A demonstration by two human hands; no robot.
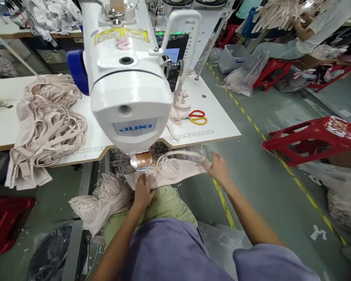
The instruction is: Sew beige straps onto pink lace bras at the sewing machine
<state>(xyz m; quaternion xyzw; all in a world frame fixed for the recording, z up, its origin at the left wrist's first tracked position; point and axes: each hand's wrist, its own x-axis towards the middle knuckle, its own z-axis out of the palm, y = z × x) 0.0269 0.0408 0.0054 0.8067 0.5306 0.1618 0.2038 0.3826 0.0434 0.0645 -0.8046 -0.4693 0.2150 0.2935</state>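
At the centre of the frame, a pale pink bra with lace-patterned cups [169,169] lies just below the rounded white sewing machine head [131,93]. Progress: this piece appears mid-work; a heap of beige strapped garments [52,121] sits on the white desk [1,125] at left, finished or not cannot be told. Left hand [142,190]: fingers forward on the cloth, slightly bent; grip unclear. Right hand [218,168]: arm extended, motion-blurred, fingers closed around the bra's right end.

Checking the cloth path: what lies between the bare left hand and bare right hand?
The head view shows a pale beige lace-cupped fabric bra, with a looped strap, spanning from the left hand to the right hand.
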